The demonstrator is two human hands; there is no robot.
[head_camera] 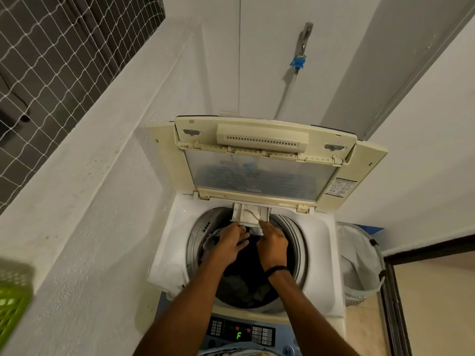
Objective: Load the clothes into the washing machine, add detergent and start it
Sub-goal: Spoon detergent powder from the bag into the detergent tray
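Filling drum [295, 242]: dark, seemingly crumpled clothes [246, 286].

Walls: white, rough plaster [97, 206], speckled with dark spots on the left ledge.
Window: upper left, dark, covered by a white net [51, 60].
Pipe: thin white line [239, 55] running down the back wall.
Tap: metal, with a blue fitting [299, 61], fixed on the back wall; a hose hangs below it.
Door frame: dark [393, 299], at the right edge.
Floor: pale beige [431, 304], lower right.
Basket: green plastic [14, 301], blurred, at the left edge.
Bag: white mesh hamper [362, 263], standing on the right.
Light: dim and warm.
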